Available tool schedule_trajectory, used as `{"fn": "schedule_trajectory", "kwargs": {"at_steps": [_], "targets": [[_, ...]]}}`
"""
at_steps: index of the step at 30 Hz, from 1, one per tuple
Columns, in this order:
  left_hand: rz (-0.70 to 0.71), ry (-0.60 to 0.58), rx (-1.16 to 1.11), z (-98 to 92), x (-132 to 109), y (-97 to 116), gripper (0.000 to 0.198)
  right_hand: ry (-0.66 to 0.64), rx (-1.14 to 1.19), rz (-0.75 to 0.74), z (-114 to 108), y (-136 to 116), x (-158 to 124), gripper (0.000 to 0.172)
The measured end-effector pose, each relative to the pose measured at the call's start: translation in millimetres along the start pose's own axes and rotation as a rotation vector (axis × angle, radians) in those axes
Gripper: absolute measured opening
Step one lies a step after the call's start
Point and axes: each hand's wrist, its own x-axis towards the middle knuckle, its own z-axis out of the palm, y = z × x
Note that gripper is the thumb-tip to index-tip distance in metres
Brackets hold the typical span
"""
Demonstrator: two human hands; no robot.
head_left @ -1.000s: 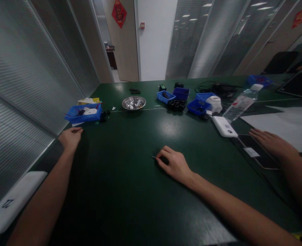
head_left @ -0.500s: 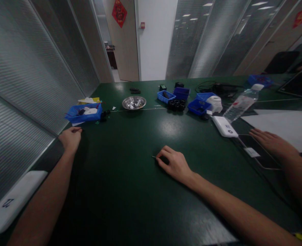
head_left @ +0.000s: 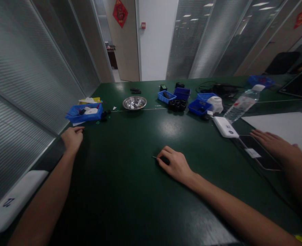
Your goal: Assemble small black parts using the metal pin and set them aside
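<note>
My right hand [head_left: 175, 162] rests on the dark green table [head_left: 120, 191] near its middle. Its thumb and forefinger pinch a thin, short metallic pin [head_left: 154, 157] that sticks out to the left. What the curled palm covers is hidden. On the left, my left hand [head_left: 72, 139] lies by the table's edge, just in front of a blue bin [head_left: 85, 118] of small parts. Its index finger is stretched out to the right and the other fingers are loosely bent; nothing shows in it.
A metal bowl [head_left: 134, 108] of small items stands ahead. Behind and right are blue trays [head_left: 199, 107], black wheels [head_left: 177, 105], a power bank [head_left: 225, 127], a bottle [head_left: 243, 104] and a phone [head_left: 262, 153]. Another person's hand [head_left: 276, 143] lies beside a white sheet [head_left: 284, 124].
My left hand's fingers have loosened, with the index finger stretching further out. My right hand keeps its pinch and place. The other person's hand and the sheet have shifted slightly.
</note>
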Motion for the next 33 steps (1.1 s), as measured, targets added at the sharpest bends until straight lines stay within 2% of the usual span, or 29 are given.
{"fn": "schedule_trajectory", "kwargs": {"at_steps": [10, 16, 23, 26, 30, 33], "targets": [[0.033, -0.003, 0.032, -0.3, -0.1, -0.1, 0.03, 0.004, -0.006, 0.0, 0.1, -1.4, 0.2, 0.014], [0.098, 0.0, 0.105, -4.6, -3.9, 5.4, 0.028, -0.002, 0.001, 0.004, -1.2, -0.7, 0.0, 0.014], [0.174, 0.021, 0.158, -8.6, -9.9, 4.2, 0.036, 0.001, 0.0, 0.0, -2.0, -1.7, -0.6, 0.013], [0.2, 0.001, 0.244, -12.7, -15.2, 11.2, 0.038, 0.011, 0.002, -0.005, -0.7, -1.5, -1.1, 0.012], [0.168, -0.001, 0.378, -19.6, -23.6, 23.5, 0.041, 0.018, -0.002, -0.006, 0.0, -0.2, -2.1, 0.012], [0.168, -0.04, 0.397, -24.8, -25.8, 24.8, 0.044, 0.017, -0.001, -0.008, -0.5, 0.5, -2.6, 0.012]]}}
